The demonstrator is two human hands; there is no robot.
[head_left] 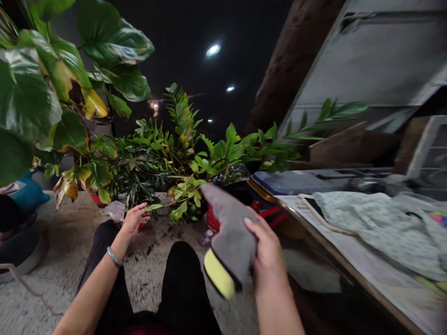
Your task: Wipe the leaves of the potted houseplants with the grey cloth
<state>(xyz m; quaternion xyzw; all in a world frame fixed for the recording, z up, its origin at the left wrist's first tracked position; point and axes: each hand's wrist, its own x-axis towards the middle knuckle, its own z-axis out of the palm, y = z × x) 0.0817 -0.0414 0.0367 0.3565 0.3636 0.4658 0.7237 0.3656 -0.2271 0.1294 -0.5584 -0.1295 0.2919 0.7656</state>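
Note:
My right hand (267,244) is closed on a grey cloth (233,232) with a yellow underside and a dark edge. It hangs in front of the potted plants, slightly blurred. My left hand (135,218), with a pale bangle at the wrist, reaches to a low plant with dark narrow leaves (139,179). Its fingers are stretched out and apart. A green leaf (154,207) lies at the fingertips; whether they touch is unclear. Part of a small red pot (141,226) shows under this hand. Yellow-green leaves (188,188) spread between the two hands.
A large-leaved plant (31,93) with yellowed leaves overhangs the left. On the right, a table (349,251) bears a patterned cloth (380,223) and a blue-grey case (289,181). A teal object (31,195) stands far left. Soil bits lie on the concrete floor (150,274).

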